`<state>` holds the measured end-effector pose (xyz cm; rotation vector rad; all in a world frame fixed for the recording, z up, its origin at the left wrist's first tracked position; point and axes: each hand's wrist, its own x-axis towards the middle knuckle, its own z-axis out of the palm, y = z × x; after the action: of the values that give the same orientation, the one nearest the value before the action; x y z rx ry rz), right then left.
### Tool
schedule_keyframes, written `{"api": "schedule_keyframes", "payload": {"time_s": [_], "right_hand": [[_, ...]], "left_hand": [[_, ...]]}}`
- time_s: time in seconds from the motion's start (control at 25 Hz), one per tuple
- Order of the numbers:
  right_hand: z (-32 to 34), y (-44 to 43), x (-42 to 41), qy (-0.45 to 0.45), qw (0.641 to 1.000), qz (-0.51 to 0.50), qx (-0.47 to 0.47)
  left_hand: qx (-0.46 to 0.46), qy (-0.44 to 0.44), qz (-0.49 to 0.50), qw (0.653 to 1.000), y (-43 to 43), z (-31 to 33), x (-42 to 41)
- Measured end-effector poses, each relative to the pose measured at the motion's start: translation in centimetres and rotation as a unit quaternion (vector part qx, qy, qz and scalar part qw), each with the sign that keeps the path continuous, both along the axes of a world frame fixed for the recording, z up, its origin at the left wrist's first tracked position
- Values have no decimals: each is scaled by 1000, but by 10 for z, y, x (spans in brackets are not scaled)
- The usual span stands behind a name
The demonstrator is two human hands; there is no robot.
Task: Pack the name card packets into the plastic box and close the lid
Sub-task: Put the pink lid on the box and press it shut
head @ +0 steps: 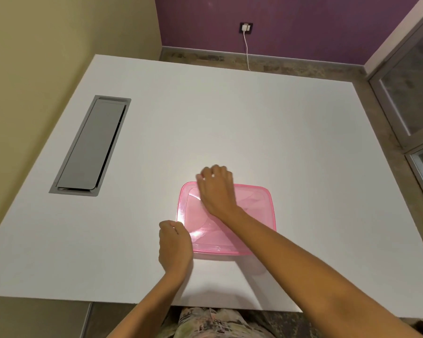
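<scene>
Plastic box is set on the white surface, near its front edge, with the pink lid seated on top. Left grip is curled onto the lid's near-left edge. Right grip is reached across, fingers hooked over the far-left rim. Contents can't be made out through the lid.

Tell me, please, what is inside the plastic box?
The pink lid covers the box, and the right hand rests on it. Through the lid only faint pale shapes show; what they are cannot be told.
</scene>
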<state>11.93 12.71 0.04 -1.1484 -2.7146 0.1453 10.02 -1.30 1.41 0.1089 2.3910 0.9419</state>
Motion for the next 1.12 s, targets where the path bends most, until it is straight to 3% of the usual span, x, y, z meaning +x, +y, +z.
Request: {"api": "schedule_keyframes", "payload": {"time_s": [0.08,0.16,0.32,0.56,0.76,0.84,0.92,1.0,1.12], "right_hand": [[0,2,-27,-65,992,104,18],[3,3,-46,-109,981,153,-41],[-3,8,-64,-149,967,142,-150],[-4,9,-60,-159,965,155,-137],[2,9,-42,-54,985,121,-113],[-2,17,-16,-43,996,67,-45],[-7,30,19,-42,998,-51,-11],[-7,41,55,-30,979,-196,-49],[-6,52,85,30,915,-365,-170]], "left_hand": [[-31,3,38,999,8,0,5],[-37,16,46,998,12,-2,6],[-57,41,12,997,12,-6,4],[-72,77,-17,994,11,-20,4],[-75,105,-4,992,12,-15,-1],[-68,138,-42,987,19,-13,-9],[-50,157,-94,982,32,-10,-20],[-27,176,-142,974,50,-7,-31],[-33,201,-186,961,80,-10,-46]]}}
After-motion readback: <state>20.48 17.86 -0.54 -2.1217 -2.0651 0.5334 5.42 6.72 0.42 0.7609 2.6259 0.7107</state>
